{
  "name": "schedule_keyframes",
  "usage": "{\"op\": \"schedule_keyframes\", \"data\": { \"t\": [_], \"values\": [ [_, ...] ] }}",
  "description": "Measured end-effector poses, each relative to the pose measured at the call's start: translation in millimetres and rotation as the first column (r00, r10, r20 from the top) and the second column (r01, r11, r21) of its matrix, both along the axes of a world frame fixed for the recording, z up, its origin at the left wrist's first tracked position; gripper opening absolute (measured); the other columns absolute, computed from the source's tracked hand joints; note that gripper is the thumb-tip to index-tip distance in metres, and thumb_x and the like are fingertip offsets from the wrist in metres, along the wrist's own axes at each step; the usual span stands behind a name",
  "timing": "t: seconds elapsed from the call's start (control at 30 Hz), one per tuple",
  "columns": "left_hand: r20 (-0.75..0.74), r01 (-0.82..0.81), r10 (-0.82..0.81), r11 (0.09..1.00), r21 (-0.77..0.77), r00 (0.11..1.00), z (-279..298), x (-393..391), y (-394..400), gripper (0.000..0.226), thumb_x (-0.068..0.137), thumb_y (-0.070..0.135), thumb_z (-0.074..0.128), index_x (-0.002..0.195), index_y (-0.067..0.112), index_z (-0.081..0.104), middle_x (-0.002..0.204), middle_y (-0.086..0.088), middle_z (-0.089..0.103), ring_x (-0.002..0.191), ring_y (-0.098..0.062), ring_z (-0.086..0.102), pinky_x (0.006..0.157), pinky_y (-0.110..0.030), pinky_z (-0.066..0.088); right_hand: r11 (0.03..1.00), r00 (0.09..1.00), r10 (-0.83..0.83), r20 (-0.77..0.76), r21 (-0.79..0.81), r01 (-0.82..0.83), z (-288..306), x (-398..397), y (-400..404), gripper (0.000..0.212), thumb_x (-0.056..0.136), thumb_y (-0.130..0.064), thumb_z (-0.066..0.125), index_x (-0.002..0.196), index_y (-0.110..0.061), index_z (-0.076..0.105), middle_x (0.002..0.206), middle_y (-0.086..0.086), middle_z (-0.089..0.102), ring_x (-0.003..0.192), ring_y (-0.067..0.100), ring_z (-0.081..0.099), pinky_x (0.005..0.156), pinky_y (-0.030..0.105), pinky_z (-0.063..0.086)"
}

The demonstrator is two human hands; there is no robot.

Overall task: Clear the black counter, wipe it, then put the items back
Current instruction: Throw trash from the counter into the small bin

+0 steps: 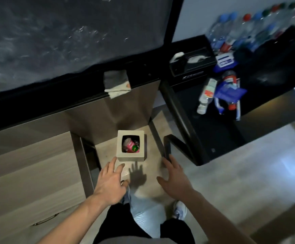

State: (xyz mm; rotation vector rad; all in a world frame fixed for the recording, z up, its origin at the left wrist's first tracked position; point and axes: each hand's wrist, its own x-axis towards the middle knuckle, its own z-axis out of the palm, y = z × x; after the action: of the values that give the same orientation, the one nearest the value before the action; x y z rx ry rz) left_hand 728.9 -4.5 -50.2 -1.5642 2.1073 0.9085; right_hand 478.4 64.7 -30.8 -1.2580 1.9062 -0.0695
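Observation:
The black counter (275,74) stands at the right. On it are a black tissue box (192,64), a row of upright water bottles (248,32) at the back, a small clear bottle (206,95) lying on its side, and blue packets (229,92) over a red-capped bottle (229,78). A grey and white cloth (116,83) hangs over the dark ledge further left. Low over the floor, my left hand (111,180) pinches a pale tissue wad (125,173) just in front of a small square bin (130,145). My right hand (174,176) hovers beside it with fingers spread, holding nothing.
The bin holds pink and green rubbish. Wooden drawers (28,173) fill the left side. A black metal frame leg (181,120) runs down between the bin and the counter. My legs and a pale shoe (179,209) are below my hands.

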Motion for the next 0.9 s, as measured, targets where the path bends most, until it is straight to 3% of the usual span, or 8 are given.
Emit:
{"op": "schedule_keyframes", "data": {
  "t": [0.3,0.5,0.7,0.9],
  "values": [
    [-0.014,0.098,-0.1,0.99,-0.105,0.995,52.3,-141.2,26.8,0.076,0.094,0.061,0.048,0.16,0.03,0.025,0.171,-0.002,0.01,0.157,-0.027,0.012,0.126,-0.042,0.018,0.991,0.994,-0.107,0.005,-0.084,0.107,56.4,-171.3,80.1,0.073,0.098,-0.036,0.067,0.16,-0.021,0.033,0.168,0.004,0.025,0.156,0.019,0.021,0.123,0.028,0.019],
    [-0.033,0.043,-0.047,0.99,-0.132,0.998,82.5,-248.2,61.9,0.072,0.094,0.057,0.053,0.156,0.026,0.033,0.168,-0.002,0.022,0.153,-0.029,0.022,0.125,-0.042,0.021,0.996,0.995,-0.044,-0.093,-0.085,0.036,71.5,-283.9,115.4,0.076,0.095,-0.049,0.065,0.159,-0.02,0.035,0.165,0.002,0.031,0.151,0.021,0.032,0.124,0.036,0.029],
    [-0.076,0.007,-0.018,0.99,-0.142,0.997,101.2,-309.8,78.3,0.074,0.096,0.056,0.054,0.159,0.03,0.026,0.169,-0.002,0.018,0.154,-0.028,0.02,0.125,-0.043,0.023,0.997,0.995,0.001,-0.095,-0.08,-0.009,76.8,-358.3,100.5,0.076,0.093,-0.05,0.068,0.158,-0.026,0.037,0.166,0.003,0.028,0.151,0.02,0.033,0.121,0.032,0.03],
    [-0.122,0.001,-0.015,0.994,-0.112,0.992,91.9,-370.8,45.5,0.071,0.093,0.056,0.06,0.155,0.033,0.035,0.167,0.003,0.022,0.152,-0.024,0.025,0.124,-0.039,0.026,0.999,0.995,-0.011,-0.103,-0.036,0.007,69.2,-419.6,57.5,0.078,0.093,-0.048,0.068,0.16,-0.03,0.032,0.17,0.0,0.019,0.152,0.02,0.032,0.12,0.033,0.033]
  ]
}}
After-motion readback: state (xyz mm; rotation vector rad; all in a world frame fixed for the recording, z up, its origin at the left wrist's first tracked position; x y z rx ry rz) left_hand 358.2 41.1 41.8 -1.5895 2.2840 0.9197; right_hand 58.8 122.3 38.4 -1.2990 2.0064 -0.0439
